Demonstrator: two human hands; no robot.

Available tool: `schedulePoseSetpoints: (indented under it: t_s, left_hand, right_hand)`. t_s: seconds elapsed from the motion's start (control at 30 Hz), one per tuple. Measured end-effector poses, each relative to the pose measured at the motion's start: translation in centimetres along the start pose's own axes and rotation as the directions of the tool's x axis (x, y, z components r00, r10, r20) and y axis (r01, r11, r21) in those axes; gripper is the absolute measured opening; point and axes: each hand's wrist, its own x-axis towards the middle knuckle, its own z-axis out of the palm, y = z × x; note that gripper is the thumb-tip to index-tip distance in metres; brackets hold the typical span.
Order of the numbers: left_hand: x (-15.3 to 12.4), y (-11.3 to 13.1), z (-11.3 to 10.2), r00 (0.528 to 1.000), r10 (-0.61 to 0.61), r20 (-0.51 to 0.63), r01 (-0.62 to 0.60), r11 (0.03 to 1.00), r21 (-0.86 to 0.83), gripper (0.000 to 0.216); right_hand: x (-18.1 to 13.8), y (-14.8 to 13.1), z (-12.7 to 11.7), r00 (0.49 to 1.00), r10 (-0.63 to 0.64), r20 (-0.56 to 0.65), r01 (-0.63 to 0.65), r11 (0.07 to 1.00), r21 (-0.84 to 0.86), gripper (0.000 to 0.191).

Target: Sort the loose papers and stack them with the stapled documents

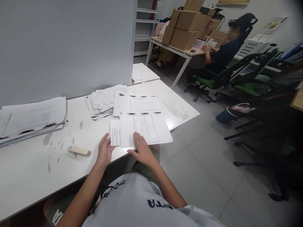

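Note:
My right hand [141, 149] lies flat with fingers stretched out on a white printed sheet [163, 129], which has a framed block of text and hangs past the table's front edge. A narrower printed slip [115, 130] shows at that sheet's left side. Beside the slip's left edge is my left hand [104, 150], its fingers extended and the fingertips at the paper. Just beyond, another sheet [142, 104] with dark marks along its edges lies on the table. A beige elongated object [79, 150] with a dark end rests left of my left hand.
An uneven paper stack [101, 101] and a larger pile [33, 116] sit along the grey partition [66, 47] on the white table [28, 176]. Rightward are green office chairs [253, 83], a blue bin [223, 115], and a seated person [223, 56] at a desk with cardboard boxes [184, 28].

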Motion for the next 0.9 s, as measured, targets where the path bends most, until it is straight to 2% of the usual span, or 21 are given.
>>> schedulePoseSetpoints:
  t_s: [0.03,0.1,0.2,0.37,0.47,0.6,0.77,0.9]
  left_hand:
    - [0.4,0.0,-0.4,1.000,-0.011,-0.003,0.011,1.000,0.028,0.045]
    - [0.8,-0.1,-0.8,0.998,-0.021,0.054,0.016,0.996,0.093,0.042]
    - [0.7,0.0,-0.4,0.990,-0.057,0.130,0.033,0.984,0.175,0.037]
    - [0.0,0.5,0.1,0.989,-0.115,0.094,0.083,0.953,0.292,0.038]
    - [-0.2,0.2,0.0,0.992,-0.053,0.117,0.024,0.972,0.232,0.036]
    - [-0.1,-0.5,-0.3,0.991,0.018,0.134,-0.037,0.990,0.136,0.038]
    - [-0.3,-0.4,-0.6,0.984,-0.011,0.180,-0.004,0.997,0.083,0.040]
    - [-0.6,0.2,-1.2,0.975,-0.090,0.201,0.080,0.995,0.058,0.039]
  right_hand:
    - [-0.3,0.4,-0.3,0.996,-0.071,0.045,0.073,0.997,-0.037,0.088]
    - [-0.8,0.8,-0.9,0.983,-0.165,0.080,0.174,0.979,-0.110,0.078]
    - [-1.2,0.8,-0.8,0.977,-0.212,0.039,0.215,0.960,-0.180,0.060]
    - [-2.0,0.7,1.1,0.958,-0.286,-0.006,0.279,0.939,-0.202,0.063]
    - [-2.7,0.7,2.1,0.943,-0.330,-0.040,0.318,0.930,-0.185,0.063]
    - [-3.1,-0.1,2.8,0.932,-0.363,0.000,0.357,0.917,-0.176,0.063]
    - [-2.5,-1.6,3.5,0.934,-0.356,-0.014,0.348,0.919,-0.184,0.061]
    - [-2.2,-2.6,3.8,0.938,-0.345,-0.035,0.331,0.919,-0.213,0.061]
